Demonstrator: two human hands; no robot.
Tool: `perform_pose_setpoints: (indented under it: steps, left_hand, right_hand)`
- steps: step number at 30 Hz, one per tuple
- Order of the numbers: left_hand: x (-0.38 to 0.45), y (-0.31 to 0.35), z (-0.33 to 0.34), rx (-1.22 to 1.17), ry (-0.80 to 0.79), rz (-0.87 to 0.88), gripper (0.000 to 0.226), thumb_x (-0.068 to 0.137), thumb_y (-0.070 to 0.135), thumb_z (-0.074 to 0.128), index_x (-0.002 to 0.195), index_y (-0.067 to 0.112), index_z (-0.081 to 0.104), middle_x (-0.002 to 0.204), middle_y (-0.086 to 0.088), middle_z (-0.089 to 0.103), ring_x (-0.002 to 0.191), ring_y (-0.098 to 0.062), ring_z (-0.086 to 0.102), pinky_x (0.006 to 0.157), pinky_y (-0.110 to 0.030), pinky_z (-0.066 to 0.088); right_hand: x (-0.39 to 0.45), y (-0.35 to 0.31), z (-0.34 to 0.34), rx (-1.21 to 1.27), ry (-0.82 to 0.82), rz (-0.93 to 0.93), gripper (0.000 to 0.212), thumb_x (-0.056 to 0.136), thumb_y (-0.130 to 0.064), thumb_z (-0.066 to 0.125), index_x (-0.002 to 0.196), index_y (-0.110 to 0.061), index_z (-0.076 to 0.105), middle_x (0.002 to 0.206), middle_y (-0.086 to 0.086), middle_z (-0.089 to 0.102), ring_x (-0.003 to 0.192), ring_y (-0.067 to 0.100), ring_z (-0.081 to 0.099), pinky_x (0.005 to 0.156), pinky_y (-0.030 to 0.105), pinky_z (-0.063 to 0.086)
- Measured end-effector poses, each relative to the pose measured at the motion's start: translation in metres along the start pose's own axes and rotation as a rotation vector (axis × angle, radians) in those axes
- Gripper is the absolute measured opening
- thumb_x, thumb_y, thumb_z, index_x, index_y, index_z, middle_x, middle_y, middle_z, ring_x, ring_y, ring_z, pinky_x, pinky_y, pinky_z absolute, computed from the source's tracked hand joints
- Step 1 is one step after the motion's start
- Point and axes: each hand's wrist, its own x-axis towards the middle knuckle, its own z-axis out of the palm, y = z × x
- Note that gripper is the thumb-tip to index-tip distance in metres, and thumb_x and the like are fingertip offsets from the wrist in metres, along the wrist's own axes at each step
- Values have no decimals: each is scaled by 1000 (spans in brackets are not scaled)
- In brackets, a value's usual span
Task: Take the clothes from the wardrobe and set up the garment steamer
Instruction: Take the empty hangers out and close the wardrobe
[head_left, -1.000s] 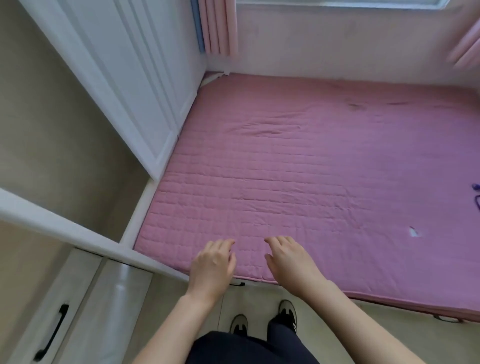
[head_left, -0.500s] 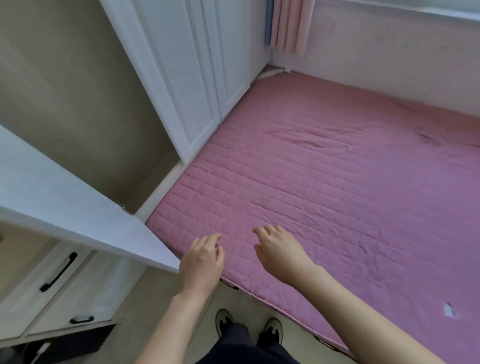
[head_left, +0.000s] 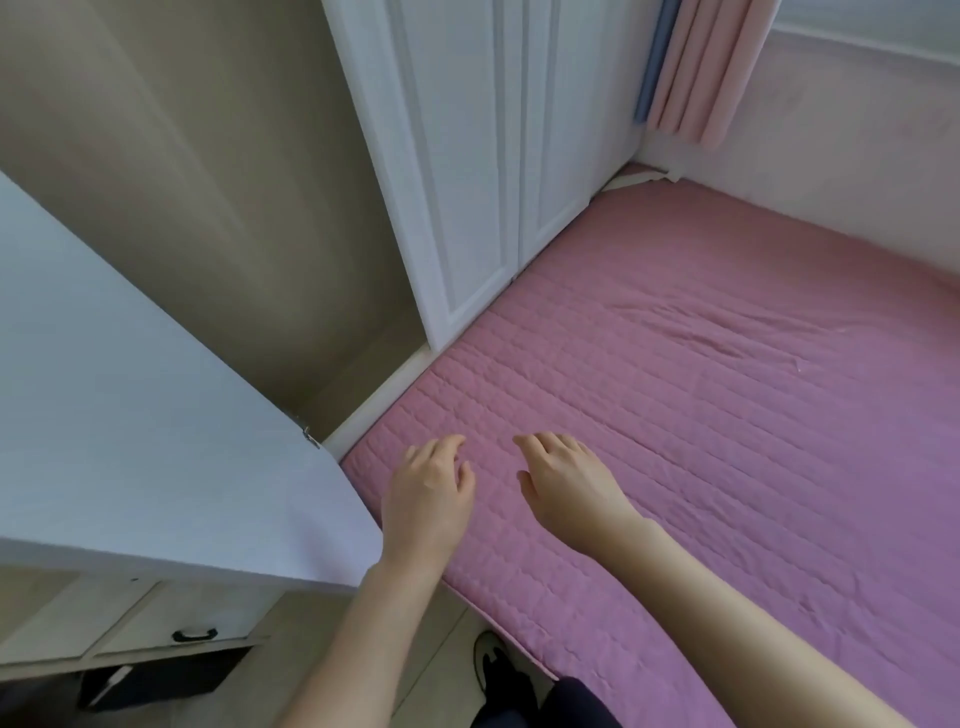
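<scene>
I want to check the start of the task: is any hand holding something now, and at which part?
Nothing is held. The left hand and the right hand hover open over the pink mattress, fingers loosely bent.

Soft daylight from upper right, slight overall blur, wide-angle edge bending

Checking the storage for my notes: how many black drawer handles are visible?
1: a black handle on the drawer front at lower left, under the open white door. Others may be hidden behind that door.
</scene>
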Motion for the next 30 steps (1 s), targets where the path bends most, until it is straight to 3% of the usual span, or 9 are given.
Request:
perform_pose_setpoints:
  steps: [6,10,14,18,25,30]
  left_hand:
    - [32,-7,-21,10,114,-55,34,95,26,53,127,17,58,121,1,64,112,-15,54,85,-27,50]
    - [46,-7,-29,-41,144,-90,33,96,26,52,128,19,58,125,4,61,115,-11,52,89,-24,49]
    - [67,-9,-38,-74,211,-147,31,94,22,53,125,18,60,121,4,61,109,-12,51,85,-27,52]
    - [94,-13,-43,-51,294,-237,30,93,22,55,123,19,59,119,6,61,106,-10,51,78,-21,47]
    - [165,-18,-92,-21,515,-401,30,92,18,54,122,18,61,118,3,63,109,-17,54,83,-35,52]
    - [207,-24,-147,-29,674,-455,31,91,16,54,121,19,60,117,6,62,111,-17,53,87,-37,50]
  right_hand:
    - [45,-16,-18,-1,81,-81,30,92,-19,54,120,-9,57,107,8,64,97,29,61,82,36,48]
    - [78,-21,-26,28,70,-163,32,96,-21,50,125,-10,53,115,7,61,106,27,58,87,32,46]
    - [111,-20,-31,38,67,-230,35,95,-20,52,128,-8,53,118,7,61,107,26,58,89,32,46]
    - [150,-18,-44,23,53,-336,33,94,-20,52,124,-7,54,114,8,61,105,26,58,90,34,49]
    - [236,-26,-81,13,44,-526,39,99,-25,44,135,-11,46,130,5,54,121,24,50,100,31,41]
    - [290,-50,-109,8,73,-642,42,101,-30,40,140,-16,42,139,1,49,129,21,45,106,29,37]
